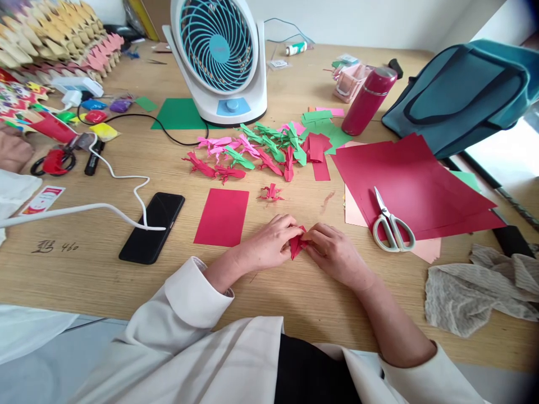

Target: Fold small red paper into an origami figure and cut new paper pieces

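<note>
Between my two hands is a small piece of folded red paper [297, 244], just above the wooden table. My left hand [272, 241] pinches it from the left, and my right hand [334, 252] grips its right side with fingertips closed. Parts of the paper are hidden behind the fingers. A small folded red paper figure [270, 193] lies just beyond my hands. To the left of my left hand rests a flat red paper rectangle [222, 217]. Farther back, several folded paper figures [256, 147] in pink, green and red are heaped together.
A white fan [236, 109] stands at the back. White-handled scissors [391, 227] lie on large red sheets [425, 179] at right, near a red bottle [369, 101] and a teal bag [458, 95]. A black phone [151, 227] and white cable lie left; another person's hand [14, 148] shows there.
</note>
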Demonstrator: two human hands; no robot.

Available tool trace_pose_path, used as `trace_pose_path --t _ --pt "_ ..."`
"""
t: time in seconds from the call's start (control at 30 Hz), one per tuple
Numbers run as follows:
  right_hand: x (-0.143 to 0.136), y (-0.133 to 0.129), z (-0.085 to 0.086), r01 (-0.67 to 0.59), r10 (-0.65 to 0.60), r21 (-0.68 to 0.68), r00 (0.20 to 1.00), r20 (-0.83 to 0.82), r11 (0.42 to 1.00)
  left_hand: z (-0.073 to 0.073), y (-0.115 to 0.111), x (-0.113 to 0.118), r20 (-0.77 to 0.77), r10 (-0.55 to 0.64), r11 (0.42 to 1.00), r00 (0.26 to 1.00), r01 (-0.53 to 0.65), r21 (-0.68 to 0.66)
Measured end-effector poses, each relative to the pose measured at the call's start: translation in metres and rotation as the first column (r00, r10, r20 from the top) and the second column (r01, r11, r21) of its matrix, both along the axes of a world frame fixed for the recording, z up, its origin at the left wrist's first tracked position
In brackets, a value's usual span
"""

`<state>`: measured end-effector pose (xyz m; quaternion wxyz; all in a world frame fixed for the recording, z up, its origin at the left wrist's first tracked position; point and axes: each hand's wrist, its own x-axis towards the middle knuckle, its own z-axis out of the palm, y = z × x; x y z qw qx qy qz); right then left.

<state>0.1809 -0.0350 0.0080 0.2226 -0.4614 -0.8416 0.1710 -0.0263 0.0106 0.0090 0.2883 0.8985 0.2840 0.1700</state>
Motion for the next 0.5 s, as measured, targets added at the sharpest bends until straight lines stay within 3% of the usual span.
trace_pose_path --t 0.5 --pt "0.0045 -0.0010 0.0062 -0.003 -0.018 -0.146 0.989 -0.144 0.989 -0.0064 0.0051 0.0015 0.012 0.040 0.998 0.999 -0.040 0.041"
